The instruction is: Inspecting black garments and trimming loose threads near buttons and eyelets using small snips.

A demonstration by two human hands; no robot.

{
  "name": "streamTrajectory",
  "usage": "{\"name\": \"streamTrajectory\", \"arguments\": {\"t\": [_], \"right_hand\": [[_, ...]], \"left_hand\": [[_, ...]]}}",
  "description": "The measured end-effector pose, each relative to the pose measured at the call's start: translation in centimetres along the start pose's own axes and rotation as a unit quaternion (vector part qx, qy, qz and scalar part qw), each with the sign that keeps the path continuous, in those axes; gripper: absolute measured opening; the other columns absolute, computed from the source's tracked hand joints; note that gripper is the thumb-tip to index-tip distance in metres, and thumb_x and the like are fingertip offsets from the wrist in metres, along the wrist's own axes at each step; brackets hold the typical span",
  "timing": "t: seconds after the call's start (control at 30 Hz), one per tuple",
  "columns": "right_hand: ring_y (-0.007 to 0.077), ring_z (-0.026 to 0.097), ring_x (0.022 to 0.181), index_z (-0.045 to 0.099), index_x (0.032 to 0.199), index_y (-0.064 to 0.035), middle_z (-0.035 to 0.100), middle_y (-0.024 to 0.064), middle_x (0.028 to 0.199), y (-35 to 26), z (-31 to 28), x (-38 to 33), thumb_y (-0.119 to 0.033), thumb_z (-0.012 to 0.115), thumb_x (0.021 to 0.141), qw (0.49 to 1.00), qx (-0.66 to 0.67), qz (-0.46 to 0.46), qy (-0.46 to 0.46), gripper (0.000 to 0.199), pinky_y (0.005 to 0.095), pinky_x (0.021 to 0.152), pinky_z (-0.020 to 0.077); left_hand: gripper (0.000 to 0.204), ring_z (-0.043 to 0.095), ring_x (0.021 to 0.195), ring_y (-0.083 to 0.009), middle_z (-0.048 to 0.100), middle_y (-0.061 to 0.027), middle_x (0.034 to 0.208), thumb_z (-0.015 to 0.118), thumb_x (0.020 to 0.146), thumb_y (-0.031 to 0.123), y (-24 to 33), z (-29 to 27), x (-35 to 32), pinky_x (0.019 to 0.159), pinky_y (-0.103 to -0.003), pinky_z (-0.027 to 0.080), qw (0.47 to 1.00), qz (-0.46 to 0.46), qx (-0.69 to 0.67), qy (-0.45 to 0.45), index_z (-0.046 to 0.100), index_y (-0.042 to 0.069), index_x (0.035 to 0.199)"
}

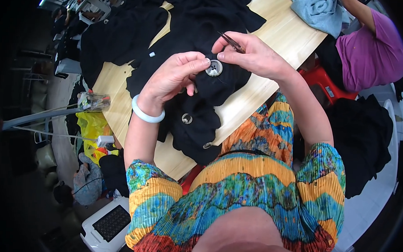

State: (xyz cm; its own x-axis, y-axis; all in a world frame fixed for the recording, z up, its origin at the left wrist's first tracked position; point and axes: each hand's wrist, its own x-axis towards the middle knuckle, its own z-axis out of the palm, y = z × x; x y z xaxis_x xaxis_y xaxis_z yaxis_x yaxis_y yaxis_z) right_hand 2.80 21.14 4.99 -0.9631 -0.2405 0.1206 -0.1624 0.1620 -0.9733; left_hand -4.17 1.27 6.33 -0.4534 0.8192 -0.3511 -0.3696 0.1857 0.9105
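Note:
A large grey-brown button (214, 68) lies against black cloth (211, 89). My left hand (179, 74), with a pale bangle (148, 110) on the wrist, is closed, its thumb and finger pinching the button's left edge. Close by on the upper right is my right hand (250, 54), its thumb and forefinger nearly together at the top of the button. Dark, pointed thread snips (231, 41) are tucked in that hand, tips toward the upper left. Whether thread runs between the fingers is too fine to see. Lower on the cloth sits another button (186, 119).
The black garments spread over a light wooden table (249, 103). A folded blue-grey cloth (318, 12) lies at the far right, near a person in a purple top (373, 47). Left of the table hang a yellow bag (91, 133) and a metal arm (42, 117). Black fabric (360, 140) is heaped on the right.

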Motion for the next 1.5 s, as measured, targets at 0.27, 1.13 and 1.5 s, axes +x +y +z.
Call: {"name": "streamTrajectory", "arguments": {"t": [0.27,1.13,1.5], "right_hand": [[0.0267,0.057,0.079,0.043,0.105,-0.0008,0.055,0.0138,0.088,0.4,1.4,-2.5,-0.028,0.051,0.084,0.95,-0.226,-0.074,0.204,0.035,0.0337,0.069,0.0445],[0.0177,0.058,0.061,0.058,0.089,0.0012,0.059,0.0096,0.075,0.9,1.3,-3.6,-0.004,0.064,0.072,0.895,-0.311,-0.257,0.191,0.018,0.0232,0.054,0.0456],[0.0216,0.06,0.067,0.059,0.086,-0.0015,0.06,0.0085,0.077,0.1,1.4,-2.6,-0.007,0.067,0.068,0.843,-0.394,-0.321,0.179,0.021,0.0275,0.057,0.0478]], "left_hand": [[0.013,0.048,0.05,-0.0033,0.052,0.0023,0.071,0.057,0.083,0.018,-0.9,1.3,-0.3,0.038,-0.015,0.042,0.992,0.066,-0.071,0.078,0.057,0.005,0.078],[0.022,0.063,0.072,-0.0217,0.063,-0.012,0.087,0.046,0.086,0.015,-3.5,1.4,0.2,0.048,-0.029,0.052,0.916,0.056,-0.397,0.019,0.058,-0.001,0.092],[0.025,0.063,0.078,-0.0235,0.063,-0.0131,0.092,0.04,0.088,0.017,-4.3,1.7,0.1,0.053,-0.032,0.053,0.867,0.05,-0.494,-0.04,0.057,0.0,0.097]]}}
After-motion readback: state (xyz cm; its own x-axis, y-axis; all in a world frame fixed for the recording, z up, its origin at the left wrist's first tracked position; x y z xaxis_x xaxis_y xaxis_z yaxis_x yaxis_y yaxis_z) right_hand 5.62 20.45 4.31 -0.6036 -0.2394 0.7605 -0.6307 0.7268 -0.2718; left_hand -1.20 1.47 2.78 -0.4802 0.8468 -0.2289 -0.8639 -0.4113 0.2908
